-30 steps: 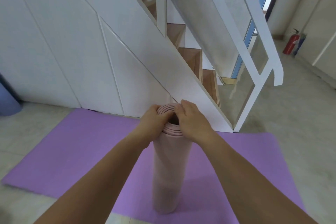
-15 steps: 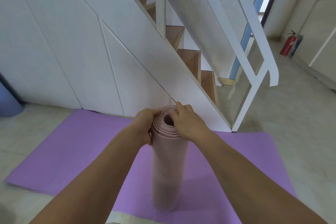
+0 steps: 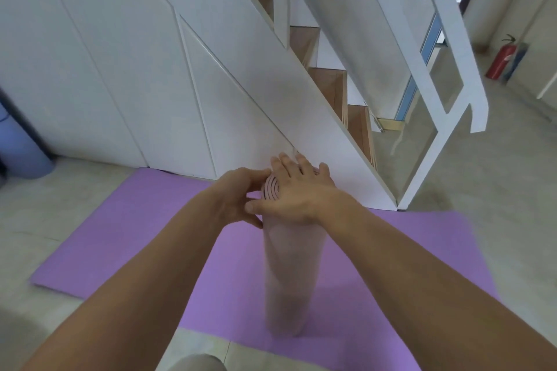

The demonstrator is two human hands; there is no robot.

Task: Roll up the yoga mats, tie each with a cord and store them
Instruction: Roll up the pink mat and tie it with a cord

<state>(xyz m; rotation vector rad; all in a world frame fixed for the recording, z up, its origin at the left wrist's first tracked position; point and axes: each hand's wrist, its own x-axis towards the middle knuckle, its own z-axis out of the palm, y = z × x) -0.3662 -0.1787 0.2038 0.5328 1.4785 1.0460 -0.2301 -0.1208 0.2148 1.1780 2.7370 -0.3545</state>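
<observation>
Right hand (image 3: 297, 191) has flattened atop upright pink mat (image 3: 291, 274); left hand (image 3: 238, 199) grips it.

We see the pink mat (image 3: 291, 274) as smooth, matt foam. The purple mat (image 3: 126, 244) looks matt and soft as well. The stair treads (image 3: 327, 84) are warm wood, the panels (image 3: 99, 69) beside them smooth painted white, and the floor (image 3: 497, 190) is pale tile with a dull sheen.
</observation>
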